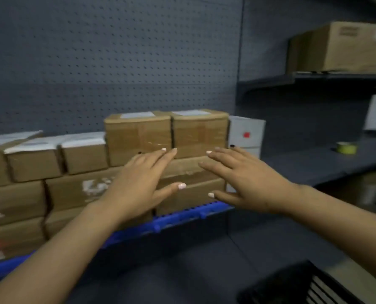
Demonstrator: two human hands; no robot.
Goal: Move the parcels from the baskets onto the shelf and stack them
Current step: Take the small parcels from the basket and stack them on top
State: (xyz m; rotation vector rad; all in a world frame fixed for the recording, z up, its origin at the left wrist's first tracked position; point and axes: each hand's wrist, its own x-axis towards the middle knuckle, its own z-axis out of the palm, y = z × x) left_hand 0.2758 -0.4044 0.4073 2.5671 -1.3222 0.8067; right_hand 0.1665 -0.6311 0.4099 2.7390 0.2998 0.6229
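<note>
Reaching toward the stacked cardboard parcels point(138, 139) on the blue-edged shelf point(182, 218), both hands are spreading flat with straight fingers and holding nothing. The left hand point(138, 183) is hovering in front of the seam between the two top boxes, and the right hand point(246, 181) is lying before the right-hand stack, near a white box point(246, 132). A dark basket point(296, 286) is showing at lower right.

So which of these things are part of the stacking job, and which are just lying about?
Part of the job:
- brown parcels stacked on the shelf
- left hand, right hand, both open
- dark basket

Lying about:
- tape roll
- big carton on the upper shelf
- white box
</note>
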